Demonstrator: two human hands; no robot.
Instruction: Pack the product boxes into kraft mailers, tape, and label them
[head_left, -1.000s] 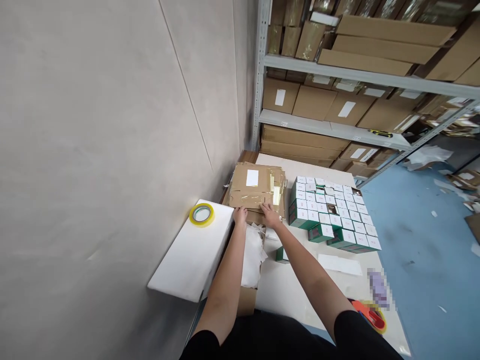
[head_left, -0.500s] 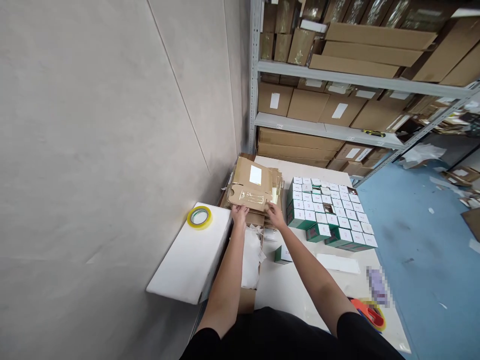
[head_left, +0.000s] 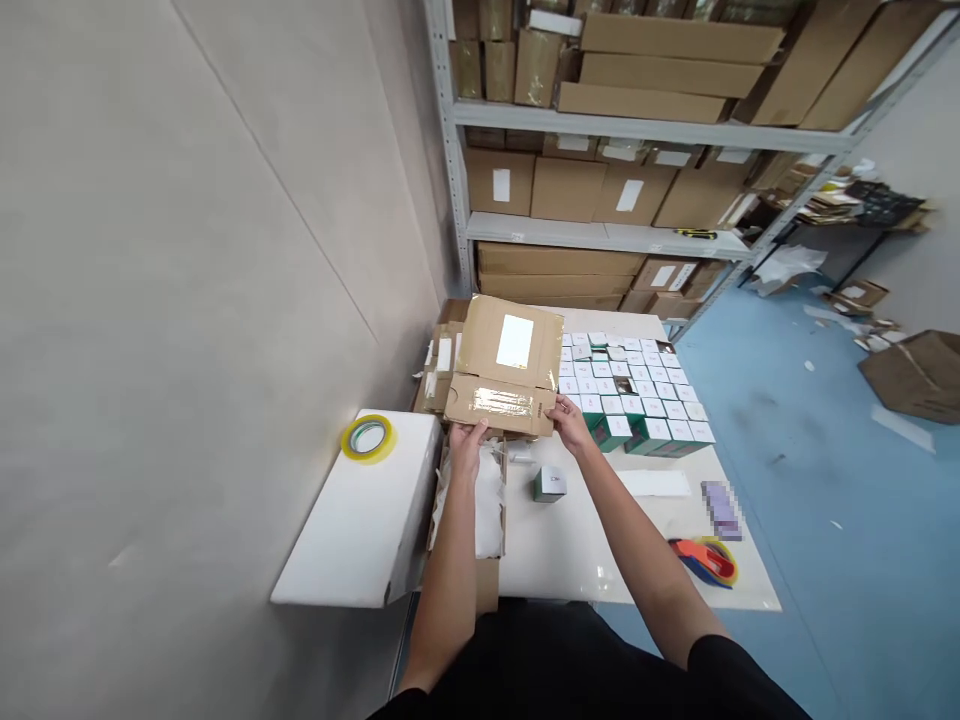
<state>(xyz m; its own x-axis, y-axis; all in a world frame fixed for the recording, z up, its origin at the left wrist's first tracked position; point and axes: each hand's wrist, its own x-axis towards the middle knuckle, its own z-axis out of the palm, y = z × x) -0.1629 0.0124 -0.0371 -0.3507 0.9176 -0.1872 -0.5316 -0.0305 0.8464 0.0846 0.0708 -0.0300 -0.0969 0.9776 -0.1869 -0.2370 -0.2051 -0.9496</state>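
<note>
A flattened cardboard box [head_left: 480,345] with a white label and strips of clear tape is held up between my hands. My left hand [head_left: 468,440] grips its near edge at the left, thumb on top. At the near right corner, my right hand [head_left: 570,422] pinches the cardboard. Behind and to the left lies a stack of flattened cardboard [head_left: 444,370]. Below my left hand stands an open carton [head_left: 504,520] with white packing sheets [head_left: 489,500] in it. A single small green-and-white box [head_left: 550,484] sits on the table to the right of that carton.
Rows of small green-and-white boxes [head_left: 652,408] cover the far right of the white table [head_left: 547,560]. A yellow tape roll [head_left: 386,440] lies on a white block [head_left: 360,530] at left. An orange tape dispenser [head_left: 709,562] rests near the right edge. Shelves [head_left: 600,232] of cartons stand behind.
The flattened box has been lifted off the stack and brought to the right and nearer, held in both hands. The camera view has turned slightly rightward.
</note>
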